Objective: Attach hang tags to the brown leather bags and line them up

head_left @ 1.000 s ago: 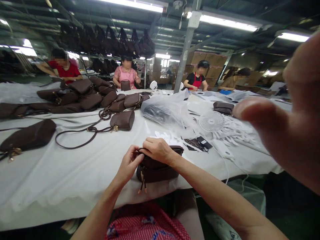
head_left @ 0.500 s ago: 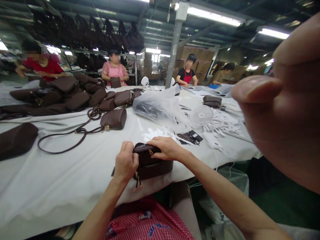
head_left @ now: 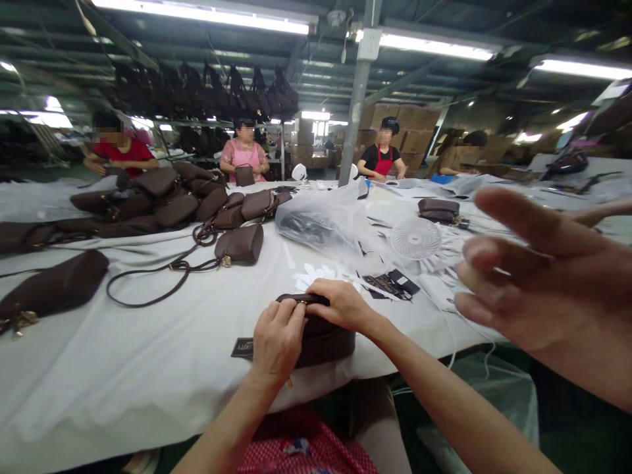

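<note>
A dark brown handbag (head_left: 326,345) sits at the table's near edge in front of me. My left hand (head_left: 279,336) is closed at its top, fingertips pinching the small gold zipper pull (head_left: 303,302). My right hand (head_left: 340,303) grips the far top edge of the bag beside the zipper, thumb and fingers closed on the rim. A dark printed tag (head_left: 243,347) sticks out left of my left hand. The bag's left end is mostly hidden behind that hand.
Another person's hand (head_left: 543,283) reaches in close on the right. Many brown bags (head_left: 162,204) are piled at the left. A clear plastic bag (head_left: 320,224), white fan (head_left: 415,238) and black tags (head_left: 390,284) lie beyond my hands. Co-workers sit across the table.
My left hand has moved from the bag's left end to the zipper pull. The other person's hand has lowered and opened out. The view has shifted, so the scene sits further right.
</note>
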